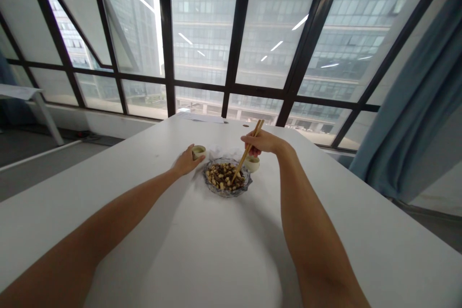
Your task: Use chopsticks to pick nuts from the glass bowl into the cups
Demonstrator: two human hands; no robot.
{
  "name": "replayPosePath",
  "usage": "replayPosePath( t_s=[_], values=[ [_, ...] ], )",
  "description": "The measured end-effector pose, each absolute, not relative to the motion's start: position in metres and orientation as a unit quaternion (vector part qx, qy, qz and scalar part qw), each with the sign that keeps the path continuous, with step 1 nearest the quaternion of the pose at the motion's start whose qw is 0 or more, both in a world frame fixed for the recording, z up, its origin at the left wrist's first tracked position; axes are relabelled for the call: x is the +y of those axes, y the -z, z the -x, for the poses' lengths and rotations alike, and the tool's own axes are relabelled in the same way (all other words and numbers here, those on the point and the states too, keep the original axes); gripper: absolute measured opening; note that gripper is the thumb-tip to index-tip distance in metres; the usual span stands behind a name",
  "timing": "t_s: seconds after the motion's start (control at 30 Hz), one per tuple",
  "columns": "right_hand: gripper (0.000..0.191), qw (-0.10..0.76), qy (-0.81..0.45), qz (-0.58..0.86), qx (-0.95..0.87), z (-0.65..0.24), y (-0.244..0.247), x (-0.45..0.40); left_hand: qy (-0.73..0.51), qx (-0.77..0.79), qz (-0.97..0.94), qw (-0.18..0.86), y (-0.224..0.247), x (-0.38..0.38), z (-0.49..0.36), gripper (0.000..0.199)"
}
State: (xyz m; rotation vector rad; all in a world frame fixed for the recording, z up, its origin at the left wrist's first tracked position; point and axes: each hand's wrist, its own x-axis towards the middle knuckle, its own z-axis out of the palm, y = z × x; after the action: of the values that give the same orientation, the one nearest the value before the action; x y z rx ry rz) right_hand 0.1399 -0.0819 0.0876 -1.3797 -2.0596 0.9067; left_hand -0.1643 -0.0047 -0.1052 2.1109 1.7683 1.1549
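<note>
A clear glass bowl (226, 193) with a wavy rim stands on the white table, filled with pale nuts and dark pieces (222, 176). My right hand (260, 142) grips a pair of wooden chopsticks (247, 150), whose tips reach into the mix at the bowl's right side. My left hand (186, 160) is wrapped round a small pale cup (198, 152) just left of the bowl. Another small pale cup (251, 164) stands at the bowl's right, below my right hand. What either cup holds is too small to tell.
The white table (216, 250) stretches toward dark-framed windows (204, 24). Near its far edge lie a white sheet (204, 118) and a small brown disc (246, 125). A blue curtain (407, 101) hangs at the right, and another white table (18, 91) is at the far left.
</note>
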Motion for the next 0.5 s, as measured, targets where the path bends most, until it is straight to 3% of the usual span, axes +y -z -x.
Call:
replayPosePath(
  t_s=[0.13, 0.5],
  values=[
    [0.042, 0.312, -0.325, 0.449, -0.771, -0.137, -0.088, -0.082, -0.393, 0.585, -0.706, 0.075, 0.105, -0.005, 0.164, 0.082],
    [0.037, 0.279, -0.329, 0.447, -0.784, -0.126, -0.081, -0.08, -0.378, 0.587, -0.711, 0.081, 0.098, -0.011, 0.161, 0.084]
  ],
)
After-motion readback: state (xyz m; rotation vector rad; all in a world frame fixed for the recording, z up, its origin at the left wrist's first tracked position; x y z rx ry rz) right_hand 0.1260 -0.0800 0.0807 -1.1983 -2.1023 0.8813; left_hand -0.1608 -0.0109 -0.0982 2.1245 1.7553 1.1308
